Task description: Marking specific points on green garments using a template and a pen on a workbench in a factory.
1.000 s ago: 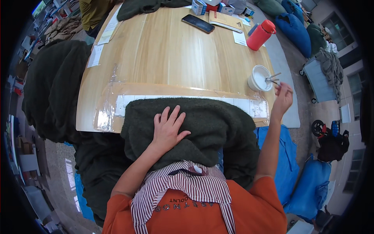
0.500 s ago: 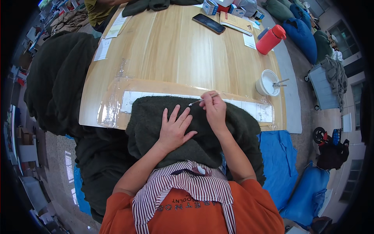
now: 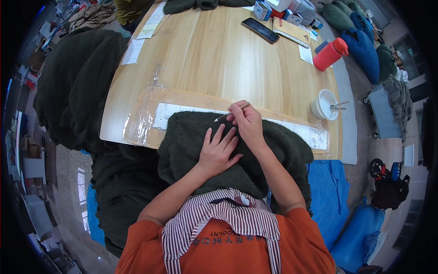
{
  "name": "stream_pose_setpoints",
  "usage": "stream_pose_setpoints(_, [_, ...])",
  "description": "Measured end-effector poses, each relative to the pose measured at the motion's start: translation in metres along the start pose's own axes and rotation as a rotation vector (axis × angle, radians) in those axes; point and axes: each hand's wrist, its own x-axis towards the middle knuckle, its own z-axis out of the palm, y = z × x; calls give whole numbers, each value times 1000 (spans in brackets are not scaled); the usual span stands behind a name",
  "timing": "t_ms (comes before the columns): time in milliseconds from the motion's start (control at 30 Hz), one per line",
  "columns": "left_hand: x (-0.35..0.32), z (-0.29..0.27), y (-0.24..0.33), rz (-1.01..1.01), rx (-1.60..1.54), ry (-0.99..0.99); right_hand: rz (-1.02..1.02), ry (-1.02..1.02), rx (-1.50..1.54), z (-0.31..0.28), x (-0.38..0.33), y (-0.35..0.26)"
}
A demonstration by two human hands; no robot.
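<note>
Dark green knitted fabric (image 3: 187, 137) lies bunched over the table's near edge and hangs onto my lap. My left hand (image 3: 216, 155) rests flat on it with the fingers spread, steadying no other thing. Above those fingertips, my right hand (image 3: 246, 121) pinches a thin brush (image 3: 226, 116) with a white tip. The tip points left and is at the fabric close to its far edge; whether it touches, I cannot tell. Under that far edge runs a white marked strip (image 3: 315, 137), taped to brown card (image 3: 191, 97) on the table.
A white tub (image 3: 318, 109) with thin sticks in it stands at the right. Farther back are a red bottle (image 3: 329, 55), a phone (image 3: 260, 30), a notebook (image 3: 292, 33) and small boxes. More dark green fabric (image 3: 75, 86) is heaped at my left.
My view has shifted a little, so everything sits farther right. The brush and my right hand have moved left along the fabric's far edge. My left hand stays flat on the fabric.
</note>
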Motion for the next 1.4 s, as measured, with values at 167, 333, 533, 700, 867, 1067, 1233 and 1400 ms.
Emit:
stream_pose_setpoints(167, [1,-2,-1,5,-10,0,-31,0,-131,5,10,-3])
stream_pose_setpoints(333, [1,-4,-1,6,-24,-1,-85,118,80,2,8,-4])
stream_pose_setpoints(533, [3,-4,0,10,-20,11,-56,30,-69,12,14,-2])
stream_pose_setpoints(700, [1,-4,-1,2,-33,7,20,-72,180,21,21,-11])
stream_pose_setpoints(867, [-2,-2,-2,-9,-56,-8,118,-181,76,53,32,-13])
stream_pose_setpoints(1067, [-2,-1,-3,6,-52,16,7,-132,134,55,37,-14])
stream_pose_setpoints(1233, [2,-6,-1,-8,-73,-33,85,-195,32,62,36,-11])
stream_pose_setpoints(1400, [-5,-34,-1,-28,-375,47,23,-10,196,32,26,-23])
